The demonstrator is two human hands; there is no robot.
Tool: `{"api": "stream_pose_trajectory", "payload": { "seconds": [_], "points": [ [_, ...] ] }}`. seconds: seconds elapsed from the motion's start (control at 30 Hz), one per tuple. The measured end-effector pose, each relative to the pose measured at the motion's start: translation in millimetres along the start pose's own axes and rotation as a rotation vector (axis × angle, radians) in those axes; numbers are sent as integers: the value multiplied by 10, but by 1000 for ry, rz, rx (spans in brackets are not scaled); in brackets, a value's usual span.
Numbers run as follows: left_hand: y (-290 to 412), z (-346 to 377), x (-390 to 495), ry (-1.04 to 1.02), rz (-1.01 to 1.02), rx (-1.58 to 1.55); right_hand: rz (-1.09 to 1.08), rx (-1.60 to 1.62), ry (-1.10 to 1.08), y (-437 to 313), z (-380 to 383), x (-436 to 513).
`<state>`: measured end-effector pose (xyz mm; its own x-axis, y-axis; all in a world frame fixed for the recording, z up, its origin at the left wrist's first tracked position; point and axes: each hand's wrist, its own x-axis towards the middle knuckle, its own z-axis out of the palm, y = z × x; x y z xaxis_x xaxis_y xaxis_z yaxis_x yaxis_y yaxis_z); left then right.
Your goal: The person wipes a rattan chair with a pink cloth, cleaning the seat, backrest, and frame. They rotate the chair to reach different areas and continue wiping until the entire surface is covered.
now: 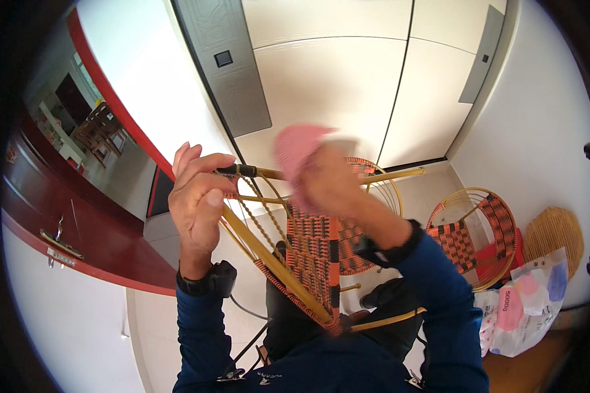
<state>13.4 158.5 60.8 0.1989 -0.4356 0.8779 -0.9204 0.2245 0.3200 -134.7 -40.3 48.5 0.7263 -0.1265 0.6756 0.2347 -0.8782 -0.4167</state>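
Note:
A woven chair with a yellow metal frame (285, 267) and an orange-and-black woven panel (312, 240) leans across my lap, tilted. My left hand (199, 196) grips the frame near a black sleeve (238, 170) at its upper left corner. A pink cloth (297, 152) is in my right hand (332, 182), over the frame's upper bar; both are blurred by motion. The bar (398, 174) runs out to the right, past that hand. Part of the woven panel is hidden behind the frame and my right arm.
Behind stands a round woven seat (359, 245). Another orange-and-black woven chair (472, 236) is at right, beside a woven fan-shaped piece (555, 236) and plastic packages (531, 304). Cream sliding doors (324, 88) rise ahead. A dark red door (93, 236) stands open at left.

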Motion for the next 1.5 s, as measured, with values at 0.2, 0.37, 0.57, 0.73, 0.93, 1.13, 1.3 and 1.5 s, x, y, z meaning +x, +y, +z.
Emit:
{"api": "stream_pose_trajectory", "payload": {
  "seconds": [0.2,0.37,0.57,0.73,0.93,1.13,1.3,1.5],
  "points": [
    [-144,-64,6,13,-45,35,157,-170,-267,466,329,-167],
    [-364,-163,-59,47,-76,46,65,-504,-281,1022,-177,-630],
    [-407,-166,-108,71,-81,28,41,-646,-134,1678,-731,-1011],
    [-373,-148,-120,93,-82,21,179,-707,-165,1644,-747,-986],
    [-420,-111,-155,158,-46,-21,-97,-505,-118,1028,179,-643],
    [-529,-281,-224,180,-59,72,-94,-582,-109,1646,-429,-797],
    [-518,-228,-205,176,-71,41,46,-687,-69,1981,-928,-1046],
    [-337,13,-49,128,-54,61,15,-309,-116,1171,-131,-707]
  ]
}}
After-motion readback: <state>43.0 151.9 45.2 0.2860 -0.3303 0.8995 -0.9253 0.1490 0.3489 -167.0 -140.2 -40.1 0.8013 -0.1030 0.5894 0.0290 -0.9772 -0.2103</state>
